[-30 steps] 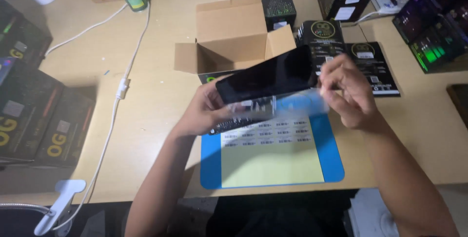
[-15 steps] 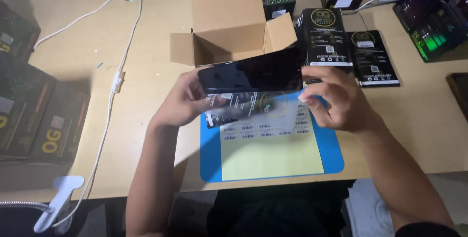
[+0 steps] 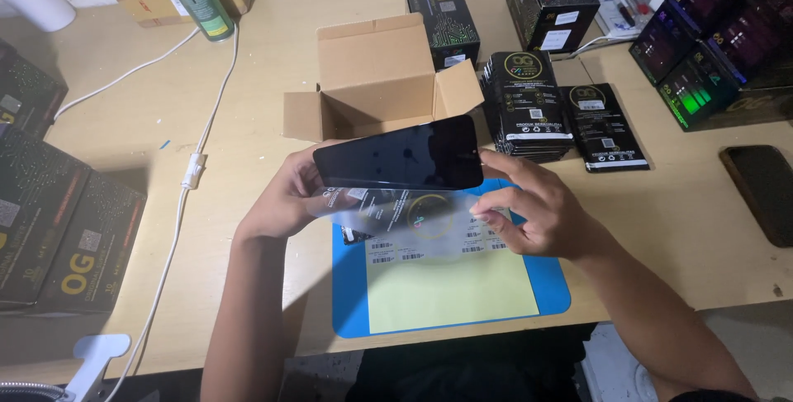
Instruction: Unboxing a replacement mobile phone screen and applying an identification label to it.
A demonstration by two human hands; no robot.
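The pale wooden worktop (image 3: 677, 228) carries an open cardboard box (image 3: 376, 80) and a blue mat (image 3: 553, 294) with a yellow sheet (image 3: 450, 290). Above the mat, the left hand (image 3: 285, 199) grips a glossy black glass panel (image 3: 398, 154); the right hand (image 3: 537, 212) pinches a clear film (image 3: 396, 212) beneath it.

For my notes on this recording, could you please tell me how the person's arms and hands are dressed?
Both forearms are bare, with no sleeve in view up to the picture's lower edge. The left hand and the right hand wear no gloves. No watch, bracelet or ring shows on either wrist or on the fingers that can be seen.
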